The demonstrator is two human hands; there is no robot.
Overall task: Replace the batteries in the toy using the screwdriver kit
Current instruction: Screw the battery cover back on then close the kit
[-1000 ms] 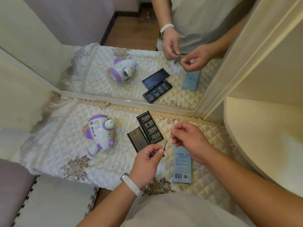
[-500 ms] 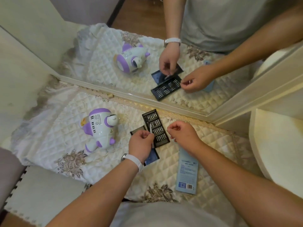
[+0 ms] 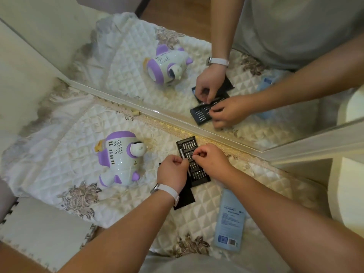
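1. Toy [image 3: 120,158]: a white-and-purple figure lying on the quilted cloth [image 3: 59,164], centre-left of the frame. Its long axis runs nearly top to bottom of the frame, with the purple cap toward the top, the purple feet toward the bottom, and the round white knob facing right.
2. Position: the toy lies left of both hands, apart from them and touched by neither.
3. Left hand [image 3: 173,172]: lower centre, with a white strap [image 3: 167,191] on the wrist. The fingers are curled round a slim driver [image 3: 182,153], which slants from upper left to lower right.
4. Right hand [image 3: 211,159]: just right of the left hand. The fingers are curled and the thumb and forefinger tips meet; whether they pinch a bit cannot be told.
5. Surroundings: both hands are over the black tray [image 3: 201,181]. Its lid [image 3: 186,198] lies under the left wrist, and a blue box [image 3: 230,219] lies at lower right.
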